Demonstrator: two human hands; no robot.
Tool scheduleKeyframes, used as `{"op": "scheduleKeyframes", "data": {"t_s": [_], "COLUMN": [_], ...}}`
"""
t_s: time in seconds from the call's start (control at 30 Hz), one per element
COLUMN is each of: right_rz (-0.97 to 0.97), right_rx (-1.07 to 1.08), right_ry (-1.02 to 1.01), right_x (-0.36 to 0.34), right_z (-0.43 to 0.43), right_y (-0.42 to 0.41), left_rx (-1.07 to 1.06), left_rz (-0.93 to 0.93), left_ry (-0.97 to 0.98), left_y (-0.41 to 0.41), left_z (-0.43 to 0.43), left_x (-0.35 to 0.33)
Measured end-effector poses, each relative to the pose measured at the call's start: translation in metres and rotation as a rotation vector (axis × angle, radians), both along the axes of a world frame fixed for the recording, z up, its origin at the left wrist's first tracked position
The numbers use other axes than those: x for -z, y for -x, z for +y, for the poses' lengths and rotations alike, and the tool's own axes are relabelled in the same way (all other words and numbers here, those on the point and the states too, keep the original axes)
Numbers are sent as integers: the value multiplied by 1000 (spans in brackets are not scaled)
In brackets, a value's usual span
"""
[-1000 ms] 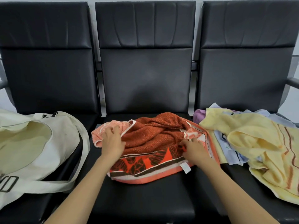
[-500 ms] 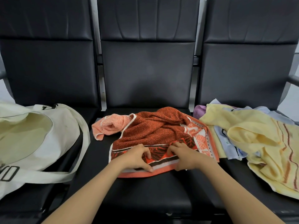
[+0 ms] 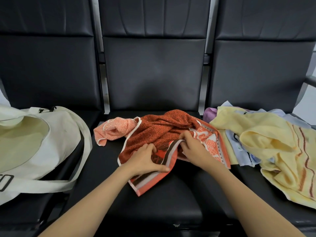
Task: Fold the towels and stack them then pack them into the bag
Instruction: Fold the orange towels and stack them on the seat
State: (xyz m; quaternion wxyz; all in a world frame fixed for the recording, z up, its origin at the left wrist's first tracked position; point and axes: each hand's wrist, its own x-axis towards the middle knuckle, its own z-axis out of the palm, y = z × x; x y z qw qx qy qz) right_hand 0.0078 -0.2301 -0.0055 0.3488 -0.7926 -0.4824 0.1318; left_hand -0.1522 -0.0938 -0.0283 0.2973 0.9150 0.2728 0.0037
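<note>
Black padded seats [image 3: 51,65] stand in a row, and we work on the middle seat [image 3: 153,202]. From the head view, the orange towel [image 3: 159,132] lies crumpled there. The bag [image 3: 56,134] gapes open on the seat to our left, and the yellow towels [image 3: 266,142] are heaped on the right one. Our left hand [image 3: 145,159] pinches the orange towel along its striped edge. Our right hand [image 3: 195,147] curls its fingers into the fold just beside it. Terry cloth like this is light, soft and limp, so we judge it best taken by the edge corners and drawn flat.
</note>
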Motion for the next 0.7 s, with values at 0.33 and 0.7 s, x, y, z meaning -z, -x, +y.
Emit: {"op": "scheduleKeyframes", "data": {"t_s": [0.33,0.7], "right_rz": [110,-176], "right_rx": [10,137], "right_ry": [-91,158], "right_x": [-17,-2], "right_z": [5,17], "right_y": [-6,-18], "left_rx": [-299,-196], "left_rz": [-260,-584], "left_ry": [-34,503], "left_y": [-15,-19], "left_z": [9,3], "left_x": [-7,-44]}}
